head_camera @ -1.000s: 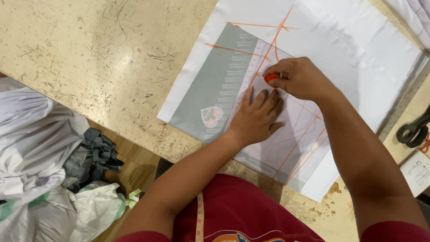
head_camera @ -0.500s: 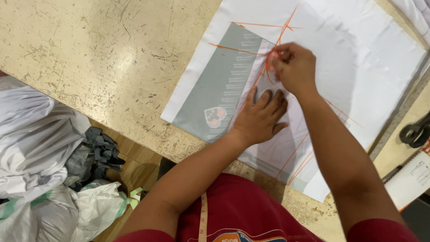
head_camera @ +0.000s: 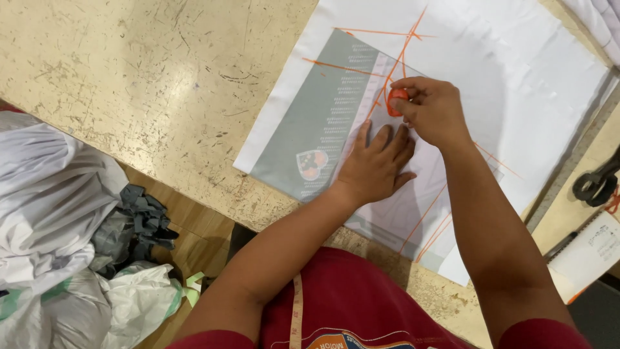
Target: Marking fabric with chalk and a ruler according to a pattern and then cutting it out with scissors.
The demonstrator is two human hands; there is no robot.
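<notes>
Chalk, pinched in the right hand's grip, has slid lower; left hand stays flat, released.

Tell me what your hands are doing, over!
Left hand flat on white fabric. Right hand pinching orange chalk on it. Nothing in the way.

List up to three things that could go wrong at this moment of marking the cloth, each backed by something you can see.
1. The left hand lies flat on only one spot of the white cloth; away from it the cloth could slip and skew a line.
2. The right hand pinches a small piece of orange chalk at the fingertips; it might snap or slide out.
3. The right forearm crosses orange lines already drawn and may smudge them.
</notes>
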